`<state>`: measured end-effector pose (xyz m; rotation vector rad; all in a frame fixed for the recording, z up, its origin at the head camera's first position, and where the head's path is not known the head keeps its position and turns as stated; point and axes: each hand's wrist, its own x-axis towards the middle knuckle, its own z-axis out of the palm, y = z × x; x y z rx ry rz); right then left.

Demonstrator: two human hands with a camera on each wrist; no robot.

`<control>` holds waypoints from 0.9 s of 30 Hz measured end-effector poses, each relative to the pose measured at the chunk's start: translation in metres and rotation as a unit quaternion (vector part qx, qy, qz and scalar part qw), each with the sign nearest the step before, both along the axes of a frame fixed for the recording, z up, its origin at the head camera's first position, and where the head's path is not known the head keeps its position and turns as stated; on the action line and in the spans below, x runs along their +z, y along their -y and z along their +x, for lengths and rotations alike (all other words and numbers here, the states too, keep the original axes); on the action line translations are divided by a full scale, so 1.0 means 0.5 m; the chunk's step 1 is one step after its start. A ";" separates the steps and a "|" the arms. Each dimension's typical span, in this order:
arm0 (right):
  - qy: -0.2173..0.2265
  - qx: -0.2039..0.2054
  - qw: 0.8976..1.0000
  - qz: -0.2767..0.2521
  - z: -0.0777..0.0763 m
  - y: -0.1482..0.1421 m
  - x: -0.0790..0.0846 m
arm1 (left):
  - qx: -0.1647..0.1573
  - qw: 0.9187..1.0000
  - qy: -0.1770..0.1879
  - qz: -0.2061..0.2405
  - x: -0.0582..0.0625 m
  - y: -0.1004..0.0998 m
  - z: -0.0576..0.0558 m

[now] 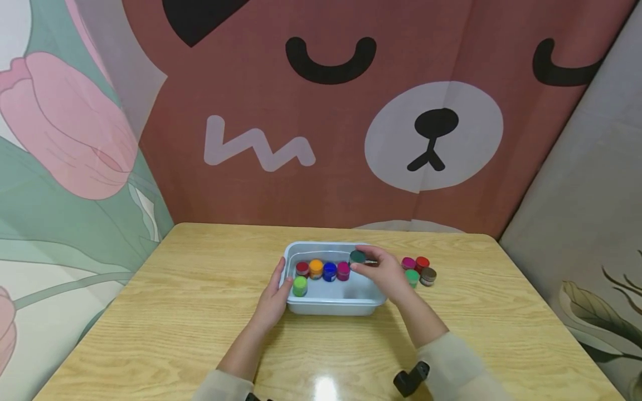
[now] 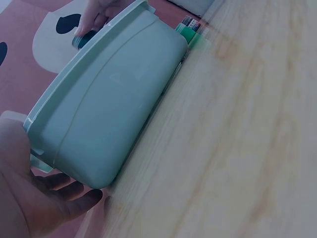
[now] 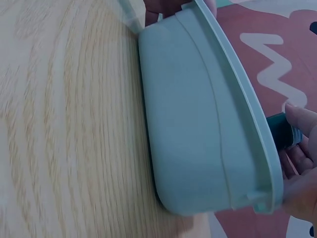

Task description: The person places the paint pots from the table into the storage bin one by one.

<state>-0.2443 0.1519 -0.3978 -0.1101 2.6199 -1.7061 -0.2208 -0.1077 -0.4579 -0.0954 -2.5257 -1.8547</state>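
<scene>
A pale blue plastic basin sits on the table. My left hand grips its left end, thumb at the rim and fingers along the outside wall. Above the basin's right part, my right hand pinches a dark green paint jar between thumb and fingers; the right wrist view shows this jar just beyond the rim. Inside stand a dark red jar, an orange jar, a blue jar and a magenta jar in a row. A lime green jar stands in front of them.
Right of the basin stand a magenta jar, a red jar, a green jar and a brown jar, close together on the wooden table. A printed curtain hangs behind the table.
</scene>
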 end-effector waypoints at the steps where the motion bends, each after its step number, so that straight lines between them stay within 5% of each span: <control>1: -0.004 0.004 1.000 0.000 -0.002 0.005 -0.002 | 0.001 1.000 0.000 0.000 -0.001 0.000 0.000; 8: -0.008 0.021 1.000 -0.011 -0.019 0.045 -0.018 | -0.002 1.000 -0.003 0.000 -0.001 0.001 -0.001; 27: -0.005 0.061 0.996 0.060 -0.062 0.127 -0.035 | -0.003 1.000 0.002 -0.001 0.003 0.001 0.001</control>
